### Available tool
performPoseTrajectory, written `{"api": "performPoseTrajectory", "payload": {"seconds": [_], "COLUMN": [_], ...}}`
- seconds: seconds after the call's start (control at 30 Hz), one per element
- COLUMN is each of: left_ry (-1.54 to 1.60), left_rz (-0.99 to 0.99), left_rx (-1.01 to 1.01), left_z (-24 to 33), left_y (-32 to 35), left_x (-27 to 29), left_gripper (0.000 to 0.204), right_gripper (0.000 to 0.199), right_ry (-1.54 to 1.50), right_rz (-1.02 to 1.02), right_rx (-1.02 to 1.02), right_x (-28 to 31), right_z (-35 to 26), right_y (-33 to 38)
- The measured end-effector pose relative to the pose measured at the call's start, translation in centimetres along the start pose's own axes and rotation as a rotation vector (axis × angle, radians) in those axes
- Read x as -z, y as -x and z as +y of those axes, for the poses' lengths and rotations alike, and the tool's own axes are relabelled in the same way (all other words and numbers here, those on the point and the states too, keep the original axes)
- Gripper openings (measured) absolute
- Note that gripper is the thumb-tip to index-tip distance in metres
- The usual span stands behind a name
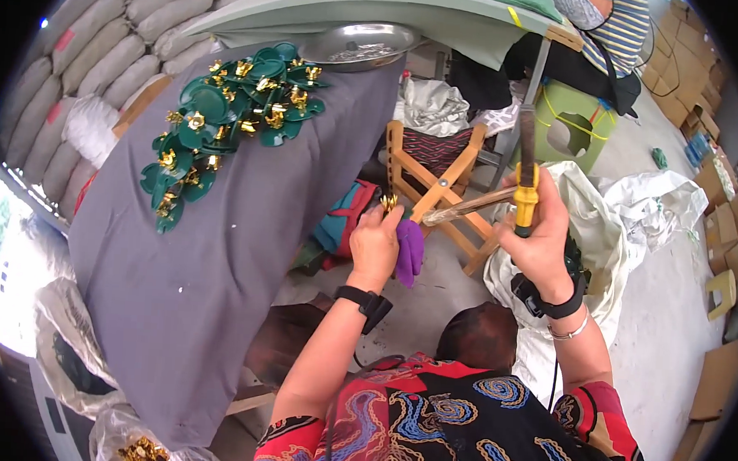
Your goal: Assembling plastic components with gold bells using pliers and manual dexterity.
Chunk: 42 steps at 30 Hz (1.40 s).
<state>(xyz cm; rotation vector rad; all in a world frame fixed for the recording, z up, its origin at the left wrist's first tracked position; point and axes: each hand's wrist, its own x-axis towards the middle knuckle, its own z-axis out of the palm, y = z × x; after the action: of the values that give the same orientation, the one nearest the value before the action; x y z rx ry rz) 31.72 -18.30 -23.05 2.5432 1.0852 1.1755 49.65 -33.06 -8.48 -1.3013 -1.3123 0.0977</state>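
Note:
My left hand (374, 249) pinches a small shiny gold-coloured metal piece (389, 201) between its fingertips. A purple cloth (410, 253) hangs just right of that hand. Raised at the right, my right hand (546, 236) is closed around a tool with a yellow-and-black grip (526, 201); a dark metal part stands up from it. A worn wooden stick (469, 207) runs from near this hand toward the left; whether it is held too, I cannot tell. Dark green discs with gold-coloured fittings (204, 105) lie piled on the grey cloth-covered table (208, 280) to the left.
Behind the pile sits a round metal tray (362, 42) with small pieces. A wooden folding stool (438, 184) stands ahead of my hands. White sacking (629, 202) spreads at the right, before a green plastic stool (571, 124) and a seated person (617, 35). A bag of gold parts (144, 454) is lower left.

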Motion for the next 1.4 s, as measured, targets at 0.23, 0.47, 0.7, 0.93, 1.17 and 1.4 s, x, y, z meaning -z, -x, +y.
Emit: {"api": "performPoseTrajectory", "payload": {"seconds": [0.23,0.47,0.7,0.93,1.17,1.4], "left_ry": [-0.027,-0.006,0.117,0.400,0.528,0.465], "left_rz": [-0.063,-0.079,-0.038,-0.139,0.021,0.134], "left_rx": [-0.156,-0.091,-0.058,0.259,0.199,0.126], "left_z": [-1.3,-1.4,-1.2,-0.8,-0.4,-0.9], "left_y": [2.7,3.0,2.5,-0.1,0.1,-1.6], "left_x": [-2.6,-2.9,-2.6,-2.9,-4.3,-4.2], "left_gripper": [0.043,0.050,0.038,0.018,0.026,0.033], "right_gripper": [0.050,0.052,0.052,0.051,0.058,0.063], "right_ry": [0.180,0.285,0.352,0.384,0.469,0.672], "right_rz": [-0.115,-0.322,-0.483,-0.572,-0.405,-0.057], "right_rx": [0.055,0.248,0.264,0.287,0.148,0.375], "right_x": [-2.6,-7.3,-8.8,-9.8,-5.7,-2.3], "right_z": [1.9,3.7,4.1,3.0,-0.6,-1.9], "right_y": [-1.7,-3.3,-3.7,-4.1,-6.5,-7.7]}}
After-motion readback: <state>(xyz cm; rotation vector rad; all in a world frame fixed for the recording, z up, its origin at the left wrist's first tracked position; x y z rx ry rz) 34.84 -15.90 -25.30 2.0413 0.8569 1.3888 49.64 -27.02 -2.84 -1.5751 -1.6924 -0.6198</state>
